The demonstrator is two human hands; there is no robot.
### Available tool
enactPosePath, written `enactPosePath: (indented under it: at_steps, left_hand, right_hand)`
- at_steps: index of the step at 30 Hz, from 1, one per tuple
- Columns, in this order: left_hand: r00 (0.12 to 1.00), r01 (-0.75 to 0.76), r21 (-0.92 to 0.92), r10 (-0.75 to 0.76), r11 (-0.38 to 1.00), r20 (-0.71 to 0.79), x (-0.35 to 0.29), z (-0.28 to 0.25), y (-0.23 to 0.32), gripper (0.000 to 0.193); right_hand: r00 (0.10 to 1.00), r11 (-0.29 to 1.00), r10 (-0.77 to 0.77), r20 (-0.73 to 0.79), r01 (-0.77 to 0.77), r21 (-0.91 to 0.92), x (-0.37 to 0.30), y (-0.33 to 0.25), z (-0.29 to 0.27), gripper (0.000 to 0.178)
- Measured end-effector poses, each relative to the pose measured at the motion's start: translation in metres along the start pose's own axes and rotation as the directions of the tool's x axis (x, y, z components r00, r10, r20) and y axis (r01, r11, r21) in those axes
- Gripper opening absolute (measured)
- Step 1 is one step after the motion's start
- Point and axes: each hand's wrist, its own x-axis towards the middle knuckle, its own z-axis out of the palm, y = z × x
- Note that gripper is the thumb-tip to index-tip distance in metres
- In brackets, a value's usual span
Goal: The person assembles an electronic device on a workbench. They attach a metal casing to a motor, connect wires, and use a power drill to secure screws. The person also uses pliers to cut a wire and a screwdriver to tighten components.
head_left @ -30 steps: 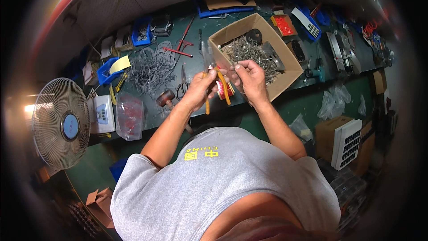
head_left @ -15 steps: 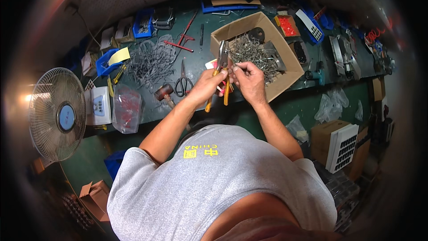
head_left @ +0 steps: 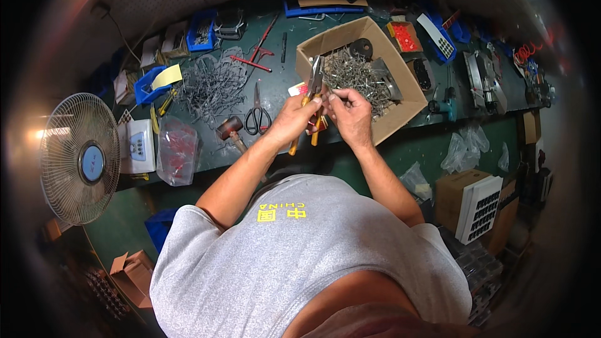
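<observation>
My left hand [head_left: 297,119] is wrapped round the yellow handles of a pair of pliers [head_left: 316,75], whose metal jaws point away from me over the near left edge of a cardboard box [head_left: 392,126]. Beside the pliers, my right hand [head_left: 352,116] is closed in a pinch; whatever lies between its fingertips is too small to make out. Inside the box is a heap of thin metal pieces [head_left: 350,72], along with a dark round part [head_left: 360,49]. A red and white item [head_left: 297,89] shows partly behind my left hand.
Left of my hands lie black-handled scissors [head_left: 257,120], a mallet [head_left: 230,128], a pile of dark wiry pieces [head_left: 210,87] and a clear bag of red parts [head_left: 178,153]. A fan [head_left: 81,159] stands far left. A teal power tool [head_left: 446,105] rests right of the box.
The plier handles have come a little closer together, and the jaws have tilted slightly to the right. Both hands stay in nearly the same place.
</observation>
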Motion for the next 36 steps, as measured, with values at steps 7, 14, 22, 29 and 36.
enactPosePath:
  at_steps: [7,14,22,29,36]
  left_hand:
    - [0.998,-0.040,0.014,0.040,0.999,-0.039,-0.003,0.005,0.008,0.035]
    - [0.996,-0.067,0.038,0.069,0.997,-0.049,-0.003,0.004,0.009,0.031]
    - [0.965,-0.172,0.242,0.212,0.955,-0.152,-0.009,0.009,0.008,0.031]
    - [0.952,-0.111,0.346,0.199,0.932,-0.231,-0.026,0.022,-0.011,0.030]
    - [0.861,-0.004,0.554,0.284,0.832,-0.421,-0.046,0.050,-0.052,0.034]
  right_hand:
    - [1.000,1.000,-0.016,-0.018,0.015,-0.012,0.001,0.007,0.000,0.013]
    - [1.000,1.000,0.003,-0.013,-0.003,-0.005,0.001,0.007,0.003,0.013]
    - [0.997,0.999,0.035,0.064,-0.034,-0.017,0.000,0.011,0.001,0.016]
    - [0.968,0.995,0.055,0.245,-0.074,0.066,-0.007,0.007,0.003,0.035]
    - [0.894,0.993,0.113,0.433,-0.086,-0.081,-0.022,0.016,-0.003,0.033]
